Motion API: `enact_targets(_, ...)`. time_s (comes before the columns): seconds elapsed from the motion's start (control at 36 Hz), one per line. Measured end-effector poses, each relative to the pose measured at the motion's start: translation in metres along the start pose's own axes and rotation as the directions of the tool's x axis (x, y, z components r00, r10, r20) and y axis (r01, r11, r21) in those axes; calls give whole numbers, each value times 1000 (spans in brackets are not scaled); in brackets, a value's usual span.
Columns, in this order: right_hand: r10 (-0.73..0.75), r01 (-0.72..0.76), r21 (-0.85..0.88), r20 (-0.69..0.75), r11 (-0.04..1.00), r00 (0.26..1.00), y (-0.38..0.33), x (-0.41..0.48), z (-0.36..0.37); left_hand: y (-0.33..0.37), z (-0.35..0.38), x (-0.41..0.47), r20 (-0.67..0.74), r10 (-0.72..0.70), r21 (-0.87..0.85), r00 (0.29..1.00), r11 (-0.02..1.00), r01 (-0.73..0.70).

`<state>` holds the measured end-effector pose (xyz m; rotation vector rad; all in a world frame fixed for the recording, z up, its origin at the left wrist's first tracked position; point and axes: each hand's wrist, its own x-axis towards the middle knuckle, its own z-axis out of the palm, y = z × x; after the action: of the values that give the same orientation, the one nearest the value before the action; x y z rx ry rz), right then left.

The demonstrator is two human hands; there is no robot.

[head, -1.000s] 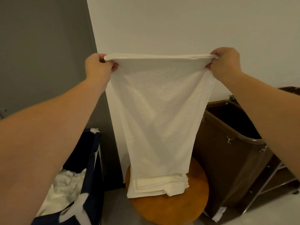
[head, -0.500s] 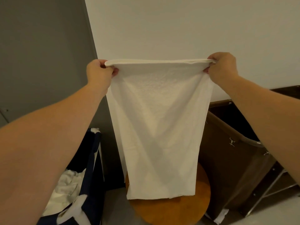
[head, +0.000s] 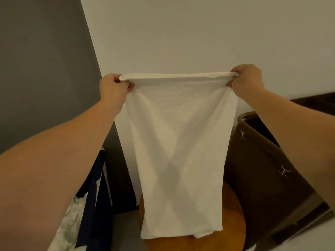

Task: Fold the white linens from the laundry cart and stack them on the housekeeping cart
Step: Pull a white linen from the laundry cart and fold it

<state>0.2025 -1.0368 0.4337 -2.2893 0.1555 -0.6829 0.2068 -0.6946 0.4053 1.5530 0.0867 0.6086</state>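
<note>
The white terry towel (head: 178, 151) has been lifted off the round wooden stool (head: 233, 214), where its lower end lay bunched a second ago. It now hangs flat in front of the stool. The left hand (head: 113, 91) and right hand (head: 247, 80) each pinch a top corner with curled fingers, pulling the edge taut, between a navy fabric hamper (head: 96, 205) and a brown fabric bin (head: 268, 178).

No text, label or number can be read. Small white marks (head: 284, 172) on the brown cart (head: 262, 192) at four o'clock spell nothing legible.
</note>
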Motion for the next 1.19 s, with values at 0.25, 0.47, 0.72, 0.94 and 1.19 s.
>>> enact_targets(0.25,60,-30,-179,164,983,985,66,37,102,-116,26,47,29,-169,149,985,975,163)
enact_targets(0.47,93,-10,-233,349,973,933,141,53,191,-217,35,42,-27,-321,271,947,909,316)
enact_targets(0.72,146,-69,-176,474,982,868,195,34,227,-269,40,12,-78,-404,323,911,855,407)
enact_targets(0.94,287,-221,-189,486,957,826,228,-41,205,-284,36,-56,-70,-463,443,883,779,444)
enact_targets(1.19,413,-256,-347,522,902,747,263,-159,194,-320,-9,-149,116,-512,588,851,726,356)
